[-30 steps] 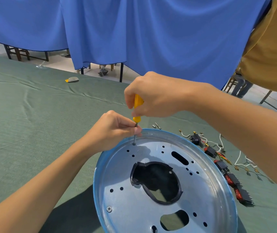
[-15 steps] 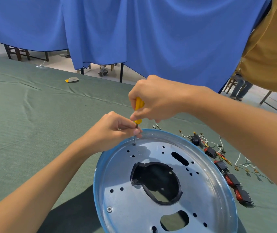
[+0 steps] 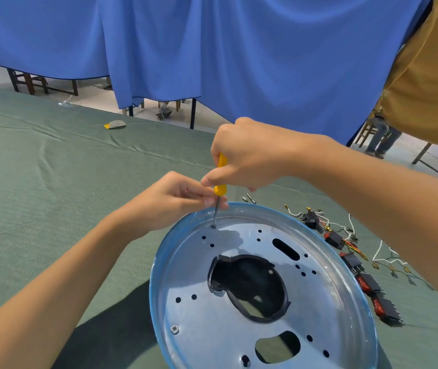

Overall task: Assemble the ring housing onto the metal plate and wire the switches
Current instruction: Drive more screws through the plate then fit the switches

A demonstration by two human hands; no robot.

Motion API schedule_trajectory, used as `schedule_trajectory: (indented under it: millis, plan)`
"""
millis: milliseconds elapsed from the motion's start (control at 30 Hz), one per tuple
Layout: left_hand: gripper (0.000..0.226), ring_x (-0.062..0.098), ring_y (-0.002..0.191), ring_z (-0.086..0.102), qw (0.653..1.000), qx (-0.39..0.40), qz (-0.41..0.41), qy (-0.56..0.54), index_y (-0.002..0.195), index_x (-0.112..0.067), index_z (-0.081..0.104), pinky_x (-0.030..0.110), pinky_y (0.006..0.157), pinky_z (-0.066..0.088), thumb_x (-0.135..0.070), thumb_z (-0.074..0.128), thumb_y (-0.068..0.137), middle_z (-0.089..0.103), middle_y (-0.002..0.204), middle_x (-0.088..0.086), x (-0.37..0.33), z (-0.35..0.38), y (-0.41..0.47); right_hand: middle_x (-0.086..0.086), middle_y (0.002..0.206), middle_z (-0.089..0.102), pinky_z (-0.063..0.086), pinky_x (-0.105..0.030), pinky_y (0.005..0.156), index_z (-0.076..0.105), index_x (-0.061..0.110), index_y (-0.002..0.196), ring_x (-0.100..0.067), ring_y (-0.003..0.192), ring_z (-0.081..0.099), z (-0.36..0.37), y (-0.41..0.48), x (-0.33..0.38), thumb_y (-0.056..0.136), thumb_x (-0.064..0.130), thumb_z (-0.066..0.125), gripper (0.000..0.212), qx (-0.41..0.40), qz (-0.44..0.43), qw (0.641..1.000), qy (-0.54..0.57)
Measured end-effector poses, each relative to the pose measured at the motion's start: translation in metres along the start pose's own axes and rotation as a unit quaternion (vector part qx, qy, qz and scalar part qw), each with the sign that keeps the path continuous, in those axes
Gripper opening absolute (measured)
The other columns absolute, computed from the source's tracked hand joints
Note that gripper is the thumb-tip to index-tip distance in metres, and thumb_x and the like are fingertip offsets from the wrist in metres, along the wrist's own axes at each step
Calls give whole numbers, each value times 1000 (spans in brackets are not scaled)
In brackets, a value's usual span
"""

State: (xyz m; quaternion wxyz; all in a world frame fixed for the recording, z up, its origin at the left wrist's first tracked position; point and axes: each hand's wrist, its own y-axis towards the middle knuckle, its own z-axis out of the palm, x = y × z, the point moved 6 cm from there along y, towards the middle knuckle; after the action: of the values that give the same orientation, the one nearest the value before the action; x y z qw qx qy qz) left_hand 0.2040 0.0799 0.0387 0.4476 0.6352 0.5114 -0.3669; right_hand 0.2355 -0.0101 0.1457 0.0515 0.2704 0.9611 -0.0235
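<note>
Item: metal plate (image 3: pixel 212 328), half screwed.
My right grip (image 3: pixel 247 153) and left grip (image 3: pixel 167 201) clasp the screwdriver (image 3: pixel 221 171); near screw (image 3: pixel 174 328) seated, switches (image 3: pixel 366 282) loose at right.

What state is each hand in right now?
Left hand: pinches the screwdriver at its shaft.
Right hand: grips the screwdriver's yellow handle.

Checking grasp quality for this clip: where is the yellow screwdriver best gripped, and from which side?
Grip the yellow screwdriver by its fat handle, coming from above: it stands nearly upright, tip in a hole near the far rim of the metal plate. The thin shaft suits only a steadying pinch, as the left hand gives.
</note>
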Motion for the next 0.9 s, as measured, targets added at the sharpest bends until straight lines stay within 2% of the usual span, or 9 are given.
schedule_trajectory:
  millis: [100,233,300,433,500,600,700,800,900]
  plan:
    - [18,16,91,72,994,-56,-85,-30,103,-16,75,25,73,56,-22,59,97,77,99,-2,14,-18,-1,3,46,64,40,-24,46,63,12,69,-12,61,62,0,-2,-2,89,51,57,43,-2,6,1000,-31]
    - [48,11,59,64,980,20,-191,51,74,-14,76,22,54,49,-49,52,95,71,68,-2,30,-4,-8,6,93,61,49,-33,68,58,24,97,-15,88,56,1,-8,2,88,46,63,24,33,-21,999,-11]
    - [55,10,53,60,976,39,-213,14,66,-17,75,19,48,46,-60,51,89,66,62,0,32,2,-10,10,87,56,43,-24,59,55,29,88,-6,79,52,0,-10,6,88,39,66,15,31,-36,999,-3]
    - [68,14,61,61,966,74,-246,-26,87,-13,78,20,55,50,-74,48,81,71,75,4,33,4,-12,11,77,55,30,-18,46,56,29,75,3,65,42,-3,-11,5,87,38,67,19,5,-40,999,-19]
    - [59,15,67,66,966,91,-240,-12,88,-12,76,21,59,52,-68,59,82,73,79,5,32,6,-13,8,76,58,30,-21,47,61,26,77,3,64,43,-3,-10,2,87,40,68,18,-9,-37,999,-16]
    - [25,15,67,70,969,97,-228,6,77,-15,77,19,57,52,-35,69,90,75,79,5,26,8,-15,11,66,52,28,-20,47,59,25,70,2,61,41,-1,-10,-1,87,44,67,27,-35,-25,999,0]
    - [27,16,62,67,970,97,-221,18,69,-16,75,19,54,50,-16,63,92,72,72,5,24,8,-15,6,60,49,31,-26,46,55,22,63,-7,58,44,-1,-8,-1,85,44,68,34,-54,-7,998,20]
    - [23,17,61,67,971,89,-218,36,72,-12,72,20,54,50,-13,62,93,71,70,5,23,9,-14,2,47,51,38,-27,45,52,15,63,-9,52,46,1,-4,-2,87,34,64,33,-40,20,999,6]
    - [22,17,61,68,974,86,-204,54,75,-9,72,21,53,50,-12,61,93,72,70,4,21,9,-12,3,36,43,30,-22,37,48,15,53,-12,43,42,1,2,-2,85,25,61,36,-12,40,999,-13]
